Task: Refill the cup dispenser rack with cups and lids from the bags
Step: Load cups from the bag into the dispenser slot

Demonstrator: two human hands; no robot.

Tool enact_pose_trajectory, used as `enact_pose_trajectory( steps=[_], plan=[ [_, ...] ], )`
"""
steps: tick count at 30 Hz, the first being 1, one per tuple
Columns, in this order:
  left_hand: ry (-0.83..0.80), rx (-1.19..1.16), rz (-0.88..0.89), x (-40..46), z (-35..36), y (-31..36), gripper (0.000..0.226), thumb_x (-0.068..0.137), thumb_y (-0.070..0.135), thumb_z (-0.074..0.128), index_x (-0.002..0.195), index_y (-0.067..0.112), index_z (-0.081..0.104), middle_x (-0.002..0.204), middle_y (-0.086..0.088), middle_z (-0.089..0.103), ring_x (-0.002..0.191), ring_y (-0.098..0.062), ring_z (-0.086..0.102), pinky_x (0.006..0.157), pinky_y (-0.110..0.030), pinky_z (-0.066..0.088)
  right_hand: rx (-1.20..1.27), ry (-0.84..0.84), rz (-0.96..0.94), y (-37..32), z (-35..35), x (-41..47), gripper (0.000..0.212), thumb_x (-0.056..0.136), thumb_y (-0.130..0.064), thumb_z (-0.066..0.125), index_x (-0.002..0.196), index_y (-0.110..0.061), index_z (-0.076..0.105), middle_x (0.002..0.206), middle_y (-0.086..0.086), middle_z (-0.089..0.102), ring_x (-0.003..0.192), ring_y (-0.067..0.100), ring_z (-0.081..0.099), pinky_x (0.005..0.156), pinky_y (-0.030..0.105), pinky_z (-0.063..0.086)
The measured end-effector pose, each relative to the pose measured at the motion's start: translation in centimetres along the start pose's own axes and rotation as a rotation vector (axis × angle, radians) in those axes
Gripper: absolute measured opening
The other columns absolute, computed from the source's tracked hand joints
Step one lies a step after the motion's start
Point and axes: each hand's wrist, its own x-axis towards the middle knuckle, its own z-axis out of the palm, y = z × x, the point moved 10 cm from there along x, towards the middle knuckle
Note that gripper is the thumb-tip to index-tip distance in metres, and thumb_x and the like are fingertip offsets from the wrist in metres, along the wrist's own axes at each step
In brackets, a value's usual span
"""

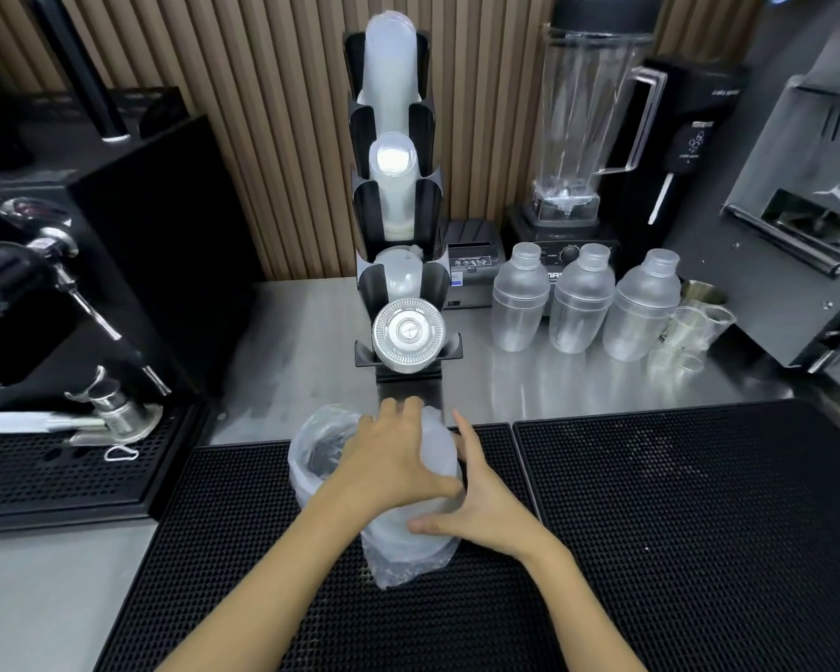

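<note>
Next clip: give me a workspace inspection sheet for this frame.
Surface: steel counter, black bar mats in front.
Job's things: dispenser rack holds cup stacks, lids lowest; bagged cup stack on mat.
Clutter: three shakers, measuring cups.
Grippers: left hand and right hand both grasp the bagged stack.
Cables: nothing seen.
Surroundings: espresso machine left, blender right, slatted wall.

Head-worn view, steeply down, close over counter (pixel 578 380)

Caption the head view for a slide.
Both hands, left and right, grip a bagged cup stack on the black mat before the dispenser rack.
</note>
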Motion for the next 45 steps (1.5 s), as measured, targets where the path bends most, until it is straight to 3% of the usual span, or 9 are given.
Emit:
enact_pose_trajectory(
  steps=[5, 10, 15, 19, 22, 30, 37, 41, 45],
  plan=[
    [0.001, -0.078, -0.018, 0.1, -0.7, -0.5, 0.088, 0.058, 0.057, 0.071, 0.131, 0.024, 0.032, 0.122, 0.001, 0.044, 0.114, -0.026, 0.047, 0.094, -0.039, 0.045, 0.002, 0.013, 0.007, -0.1, -0.2, 0.1, 0.130, 0.048, -0.051, 0.086, 0.132, -0.060, -0.013, 0.147, -0.020, 0.025, 0.132, 0.009, 0.037, 0.110, 0.038, 0.036],
    [0.044, -0.197, -0.014, -0.3, -2.7, -0.5, 0.083, 0.060, 0.054, 0.074, 0.129, 0.030, 0.034, 0.125, 0.003, 0.045, 0.119, -0.023, 0.046, 0.096, -0.031, 0.041, 0.111, 0.005, -0.010, -0.9, -0.6, 0.1, 0.130, 0.052, -0.037, 0.087, 0.141, -0.044, -0.007, 0.148, -0.014, 0.024, 0.135, -0.001, 0.026, 0.110, 0.021, 0.029],
    [0.260, -0.317, 0.022, -0.2, -10.8, -0.4, 0.085, 0.060, 0.049, 0.079, 0.132, 0.031, 0.037, 0.131, 0.007, 0.043, 0.119, -0.014, 0.042, 0.089, -0.023, 0.033, 0.164, 0.220, -0.149, -5.9, -5.3, 1.7, 0.106, 0.064, -0.057, 0.072, 0.142, -0.040, 0.003, 0.143, -0.009, 0.032, 0.134, 0.000, 0.029, 0.105, 0.013, 0.025],
    [0.500, -0.277, 0.049, 2.4, -18.5, 0.1, 0.083, 0.062, 0.049, 0.079, 0.131, 0.027, 0.038, 0.132, 0.003, 0.043, 0.121, -0.020, 0.044, 0.087, -0.024, 0.031, 0.093, 0.527, -0.276, -10.3, -10.3, 3.8, 0.078, 0.075, -0.043, 0.066, 0.141, -0.030, 0.025, 0.125, -0.002, 0.049, 0.121, 0.007, 0.045, 0.104, 0.027, 0.035],
    [0.604, -0.177, 0.089, 6.2, -21.8, 0.8, 0.087, 0.061, 0.050, 0.078, 0.131, 0.021, 0.038, 0.130, -0.004, 0.045, 0.117, -0.029, 0.047, 0.092, -0.034, 0.040, 0.080, 0.628, -0.334, -12.8, -12.4, 5.4, 0.063, 0.080, -0.036, 0.066, 0.135, -0.027, 0.038, 0.116, -0.003, 0.057, 0.112, 0.008, 0.052, 0.098, 0.026, 0.040],
    [0.481, 0.030, 0.080, 15.5, -20.5, 2.5, 0.078, 0.057, 0.051, 0.078, 0.109, 0.009, 0.036, 0.103, -0.010, 0.051, 0.092, -0.033, 0.057, 0.063, -0.036, 0.045, -0.012, 0.614, -0.364, -14.9, -13.7, 9.5, 0.043, 0.085, -0.030, 0.062, 0.125, -0.028, 0.047, 0.108, -0.012, 0.058, 0.108, 0.004, 0.053, 0.093, 0.023, 0.041],
    [0.298, 0.010, 0.003, 19.3, -17.2, 0.3, 0.099, 0.065, 0.042, 0.079, 0.133, 0.006, 0.018, 0.120, -0.013, 0.049, 0.106, -0.037, 0.052, 0.076, -0.040, 0.046, 0.034, 0.637, -0.321, -13.7, -14.2, 10.3, 0.041, 0.083, -0.027, 0.064, 0.122, -0.025, 0.052, 0.109, -0.008, 0.060, 0.107, 0.006, 0.053, 0.097, 0.032, 0.043],
    [0.143, 0.166, -0.018, 21.6, -14.9, 0.1, 0.103, 0.076, 0.043, 0.072, 0.141, 0.002, 0.004, 0.140, -0.017, 0.024, 0.120, -0.042, 0.038, 0.095, -0.044, 0.041, 0.053, 0.647, -0.317, -13.1, -14.6, 10.5, 0.038, 0.084, -0.026, 0.064, 0.120, -0.024, 0.053, 0.108, -0.008, 0.061, 0.107, 0.003, 0.054, 0.096, 0.031, 0.044],
    [0.089, 0.243, -0.057, 24.3, -13.3, -1.6, 0.102, 0.078, 0.057, 0.063, 0.139, -0.004, 0.010, 0.143, -0.026, 0.015, 0.125, -0.044, 0.031, 0.102, -0.047, 0.038, 0.071, 0.653, -0.302, -12.2, -15.2, 11.0, 0.033, 0.083, -0.023, 0.065, 0.115, -0.024, 0.056, 0.103, -0.008, 0.063, 0.103, 0.003, 0.056, 0.095, 0.032, 0.045]
  ],
)
